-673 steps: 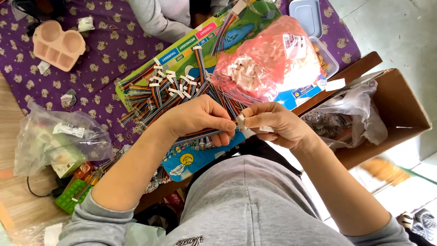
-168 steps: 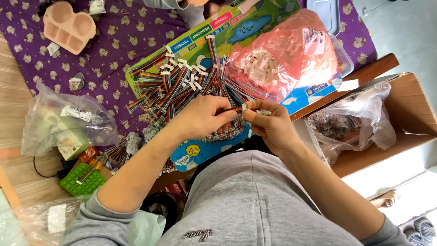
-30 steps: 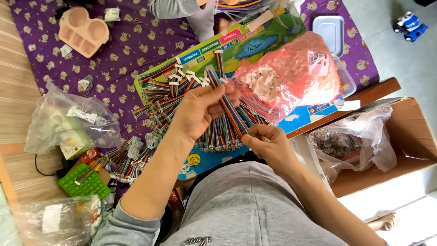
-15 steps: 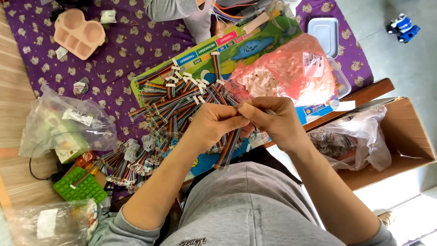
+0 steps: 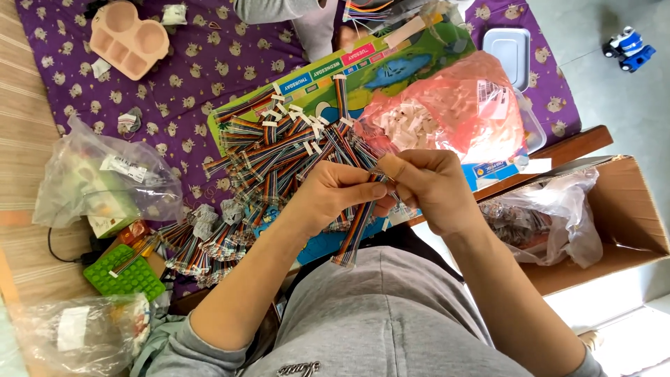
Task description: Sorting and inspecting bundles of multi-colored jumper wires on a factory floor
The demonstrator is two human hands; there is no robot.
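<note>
My left hand (image 5: 333, 195) and my right hand (image 5: 431, 188) meet over my lap, both pinching one multicoloured ribbon cable (image 5: 357, 227) that hangs down from my fingers. My right fingertips hold its upper end at a small connector. Behind my hands lies a pile of ribbon cables (image 5: 279, 150) with white connectors, spread on a colourful board (image 5: 405, 66). A pink plastic bag (image 5: 453, 112) of small white connectors sits just right of the pile.
Purple patterned mat (image 5: 181, 91) underneath. Clear bag of parts (image 5: 105, 181) at left, green block (image 5: 125, 272) and bundled cables (image 5: 195, 241) below it. Open cardboard box (image 5: 621, 209) with a clear bag (image 5: 551, 216) at right. Another person's sleeve (image 5: 293, 14) at top. Pink tray (image 5: 129, 38).
A second ago my left hand reached into the cable pile while my right waited apart; now both hands are together, holding one cable near my lap.
</note>
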